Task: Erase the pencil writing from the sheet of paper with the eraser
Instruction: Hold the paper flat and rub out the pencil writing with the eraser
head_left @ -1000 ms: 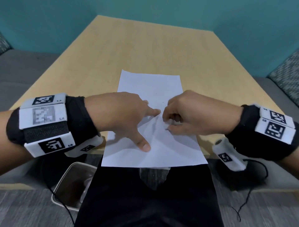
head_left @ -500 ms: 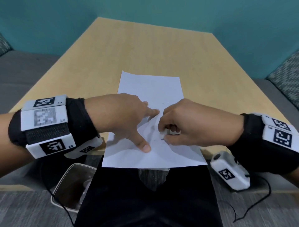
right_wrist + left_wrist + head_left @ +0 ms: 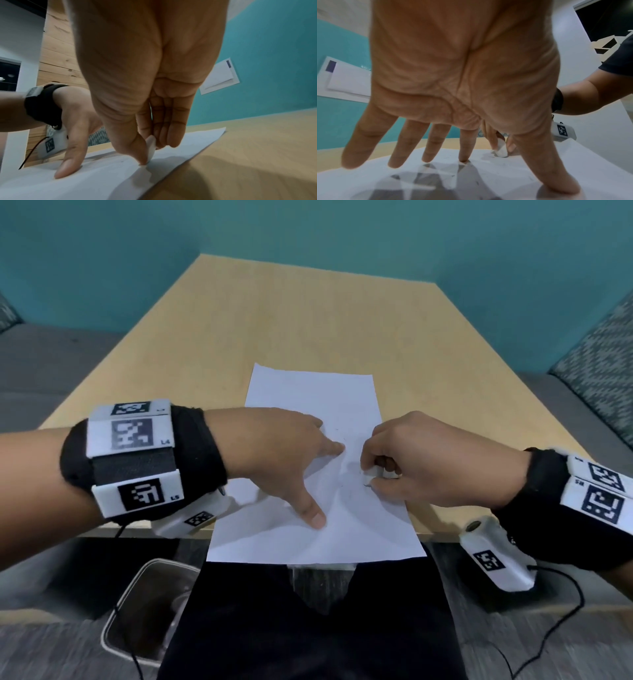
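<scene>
The left hand (image 3: 284, 453) presses spread fingers on the sheet of paper (image 3: 318, 395), anchoring it to the table (image 3: 274, 313). The right hand (image 3: 428, 460) grip pinches the eraser (image 3: 500, 149) against the paper's faint pencil writing (image 3: 346, 474).

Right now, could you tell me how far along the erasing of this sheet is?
Mostly done, it seems: the upper part of the paper looks blank. In hand: the right hand pinches the eraser against the sheet, while the left hand presses it flat with spread fingers. Left: a few faint pencil marks beside the eraser; they are too faint to read.
</scene>
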`<state>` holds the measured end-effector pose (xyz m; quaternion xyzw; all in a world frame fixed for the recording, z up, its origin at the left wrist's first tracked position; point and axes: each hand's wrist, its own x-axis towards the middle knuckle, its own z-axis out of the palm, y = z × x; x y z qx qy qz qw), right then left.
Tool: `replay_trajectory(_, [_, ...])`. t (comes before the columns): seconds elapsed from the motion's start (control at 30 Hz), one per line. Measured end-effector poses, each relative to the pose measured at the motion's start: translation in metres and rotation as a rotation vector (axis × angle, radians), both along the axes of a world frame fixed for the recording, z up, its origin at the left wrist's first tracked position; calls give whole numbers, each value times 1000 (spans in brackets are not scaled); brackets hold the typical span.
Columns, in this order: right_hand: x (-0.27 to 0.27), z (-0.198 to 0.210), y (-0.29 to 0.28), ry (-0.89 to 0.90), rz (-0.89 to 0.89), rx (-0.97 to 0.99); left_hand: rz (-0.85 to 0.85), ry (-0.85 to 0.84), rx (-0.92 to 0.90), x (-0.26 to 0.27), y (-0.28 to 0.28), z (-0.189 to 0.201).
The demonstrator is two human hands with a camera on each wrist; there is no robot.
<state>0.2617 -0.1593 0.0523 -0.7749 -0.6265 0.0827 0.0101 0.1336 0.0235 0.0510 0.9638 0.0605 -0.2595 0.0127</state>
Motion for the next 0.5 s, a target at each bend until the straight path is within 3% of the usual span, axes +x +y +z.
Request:
replay_trajectory(0.37, [-16,-2,9,109,100,34,22,-48,-69,-2,3,0])
replay_trajectory(0.5, [-14,3,12,56,131,-17,33,-42,-68,-2,4,0])
